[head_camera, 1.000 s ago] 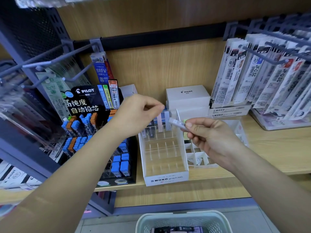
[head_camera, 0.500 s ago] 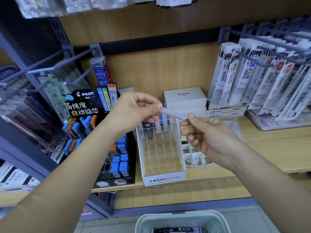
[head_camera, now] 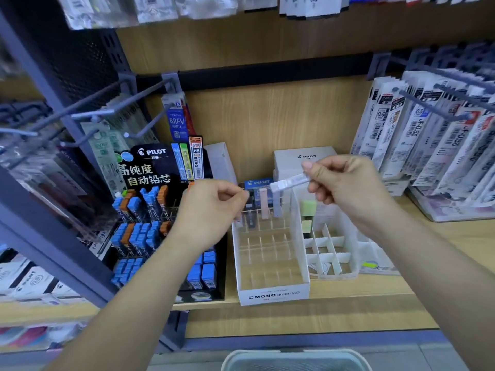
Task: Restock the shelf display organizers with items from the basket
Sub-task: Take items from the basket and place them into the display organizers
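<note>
1 case (head_camera: 289, 182) in right hand (head_camera: 348, 188) above "MONO graph MG" organizer (head_camera: 273, 294).

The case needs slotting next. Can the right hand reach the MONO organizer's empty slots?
Probably yes. The right hand holds the clear case over the MONO organizer, whose middle and front slots stand open; the left hand sits by its back left corner.

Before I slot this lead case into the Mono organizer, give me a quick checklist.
1. Right hand pinches the lead case: ok.
2. MONO organizer has free slots: ok, the front rows are bare.
3. Left hand clear of the slots: not ok, it covers the back row's left end.
4. Left hand empty: cannot tell.
5. Basket below the shelf: ok; its contents, cannot tell.
</note>
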